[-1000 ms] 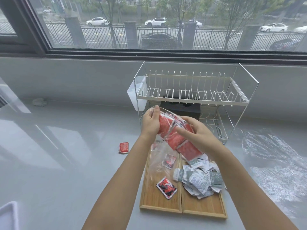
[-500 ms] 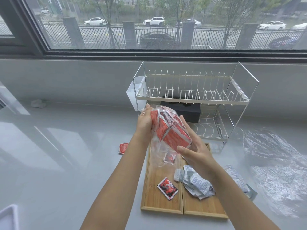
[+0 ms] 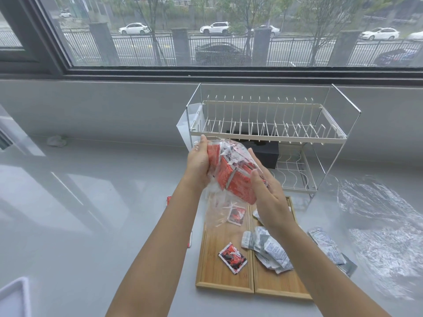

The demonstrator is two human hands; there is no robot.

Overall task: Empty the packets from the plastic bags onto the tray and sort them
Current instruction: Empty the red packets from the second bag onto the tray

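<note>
A clear plastic bag [image 3: 231, 172] stuffed with red packets is held up over the two-part wooden tray [image 3: 219, 280]. My left hand [image 3: 198, 163] grips its upper left side. My right hand [image 3: 266, 191] presses against its lower right side. The bag's loose open end hangs down toward the tray, with one red packet [image 3: 237, 215] inside it. Another red packet [image 3: 232, 258] lies on the tray's left half. A heap of grey-white packets [image 3: 267, 248] lies on the right half, partly behind my right arm.
A white wire dish rack [image 3: 270, 131] stands behind the tray with a black box [image 3: 265, 154] under it. Crumpled clear plastic [image 3: 384, 225] lies to the right. Grey packets [image 3: 327, 245] lie beside the tray's right edge. A red packet [image 3: 169, 200] peeks out left of my left arm.
Both hands lifted the bag higher and turned it. My right hand moved from the top of the bag round to its lower right side. The camera tilted slightly.
</note>
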